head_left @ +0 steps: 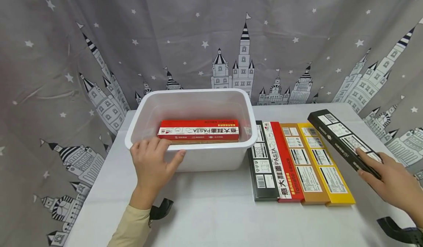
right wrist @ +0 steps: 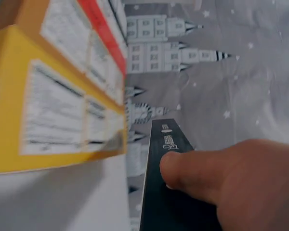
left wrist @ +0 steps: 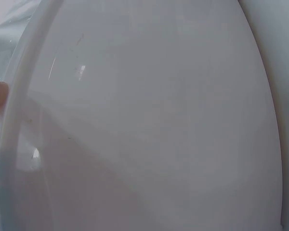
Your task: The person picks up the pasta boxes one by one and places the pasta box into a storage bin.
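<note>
My left hand (head_left: 152,166) holds the near rim of a white plastic bin (head_left: 211,158) at its left corner, fingers hooked over the edge and thumb along the outside. That bin's wall (left wrist: 149,110) fills the left wrist view. Inside it lies a red and white pasta box (head_left: 198,131), with a brown edge showing beneath. At the right, my right hand (head_left: 393,179) grips the near end of a black pasta box (head_left: 343,140), which slants beside the row of boxes. In the right wrist view the thumb (right wrist: 197,171) presses on the black box's narrow side (right wrist: 168,139).
Right of the bin, side by side on the white table (head_left: 211,217), lie another black box (head_left: 263,166), a red and white box (head_left: 286,166), a brown box (head_left: 305,166) and a yellow box (head_left: 327,166). A grey castle-print curtain (head_left: 185,37) hangs behind.
</note>
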Motion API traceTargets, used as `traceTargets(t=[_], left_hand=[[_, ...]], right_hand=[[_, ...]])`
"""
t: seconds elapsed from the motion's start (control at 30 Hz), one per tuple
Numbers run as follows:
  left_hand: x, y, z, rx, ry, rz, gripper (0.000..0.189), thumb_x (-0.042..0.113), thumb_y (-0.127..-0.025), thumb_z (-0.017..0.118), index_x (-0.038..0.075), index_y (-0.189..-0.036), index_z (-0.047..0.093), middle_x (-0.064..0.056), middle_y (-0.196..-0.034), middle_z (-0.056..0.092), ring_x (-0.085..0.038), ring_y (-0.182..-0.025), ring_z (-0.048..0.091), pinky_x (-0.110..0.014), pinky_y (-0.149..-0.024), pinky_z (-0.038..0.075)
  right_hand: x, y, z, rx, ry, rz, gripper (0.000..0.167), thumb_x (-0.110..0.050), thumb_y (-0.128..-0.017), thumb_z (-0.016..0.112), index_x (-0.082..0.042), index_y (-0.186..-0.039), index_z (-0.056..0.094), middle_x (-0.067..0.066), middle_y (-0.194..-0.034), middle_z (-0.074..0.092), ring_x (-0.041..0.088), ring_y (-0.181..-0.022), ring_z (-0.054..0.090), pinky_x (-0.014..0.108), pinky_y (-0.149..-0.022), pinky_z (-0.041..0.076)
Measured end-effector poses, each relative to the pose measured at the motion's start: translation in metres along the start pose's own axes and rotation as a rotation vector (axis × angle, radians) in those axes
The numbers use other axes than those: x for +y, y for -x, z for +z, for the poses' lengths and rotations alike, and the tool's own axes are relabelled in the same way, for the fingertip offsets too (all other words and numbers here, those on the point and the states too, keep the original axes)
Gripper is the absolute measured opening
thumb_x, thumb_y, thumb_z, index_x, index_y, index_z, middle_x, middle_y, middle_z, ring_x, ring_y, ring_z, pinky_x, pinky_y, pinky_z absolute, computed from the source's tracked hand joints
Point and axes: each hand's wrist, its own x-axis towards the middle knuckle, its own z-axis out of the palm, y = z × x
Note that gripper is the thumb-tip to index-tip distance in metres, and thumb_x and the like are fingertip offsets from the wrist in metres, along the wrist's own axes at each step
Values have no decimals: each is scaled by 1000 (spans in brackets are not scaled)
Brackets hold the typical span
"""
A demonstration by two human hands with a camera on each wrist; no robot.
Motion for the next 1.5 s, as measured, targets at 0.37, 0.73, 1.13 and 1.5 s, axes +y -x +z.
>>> traceTargets(t=[0.37,0.73,1.13,1.5], left_hand=[[-1,1,-2,-22,-11,-6,64,65,-97,46,4,-84,62,-18,-79,62,-39,-79,53,-58,-83,35],[-1,0,-1,-22,-12,-12,67,68,-98,43,5,-84,63,-17,-79,62,-39,-80,54,-58,-84,35],[-2,1,0,19,0,8,64,65,-97,47,5,-82,62,-16,-77,61,-39,-76,52,-58,-82,33],[-1,1,0,6,-9,9,64,65,-97,46,5,-83,61,-16,-78,61,-39,-78,53,-57,-82,34]], right_hand=[[-34,-52,-61,27,-62,-204,64,-26,-102,59,-6,-157,33,49,-144,34,68,-120,40,84,-91,34],[-93,-100,-112,36,-151,-453,65,-20,-95,68,-17,-155,44,33,-154,38,57,-134,40,77,-99,37],[-176,-129,-123,-61,-125,-686,57,-22,-97,65,-24,-152,49,23,-147,51,42,-123,53,61,-98,46],[-222,-147,-113,-110,-88,-807,55,-24,-99,64,-28,-152,48,25,-154,45,46,-137,48,64,-110,40]])
